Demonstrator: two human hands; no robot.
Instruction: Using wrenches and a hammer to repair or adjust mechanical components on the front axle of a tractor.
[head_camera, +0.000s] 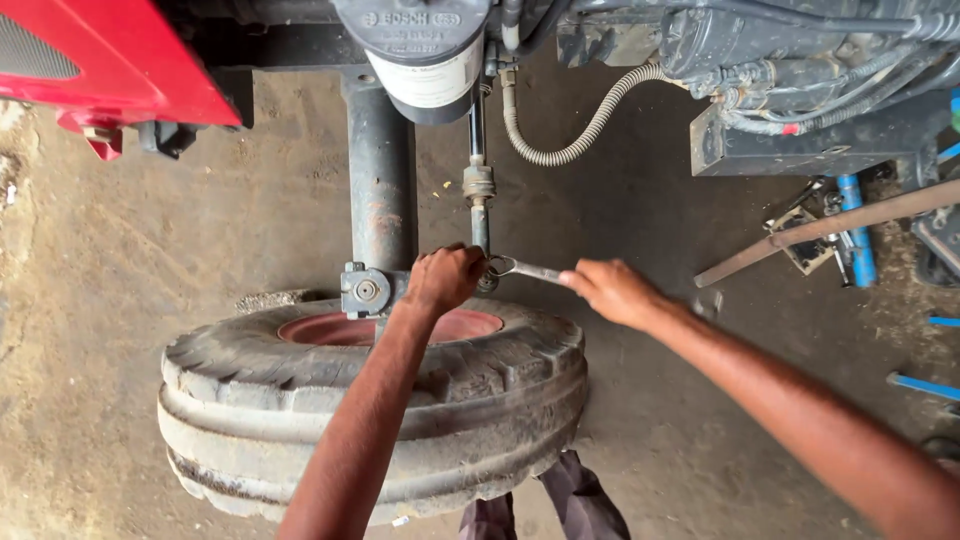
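Down below, the floor (660, 200) is bare ground, dusty and pale on the left, darker and oil-stained towards the middle and right. A worn, ribbed tyre (370, 420) with a red rim shows at the centre; whether it rests on the floor cannot be told. Just behind it sits a small flat stone (272, 298). Over on the right, a long rusty bar (830, 228) runs slantwise, its lower end on the ground. Beneath it lie a blue cylinder (856, 235) and a small metal bracket (800, 240). Further right, near the edge, blue strips (925, 385) lie on the dirt, well apart from the tyre.
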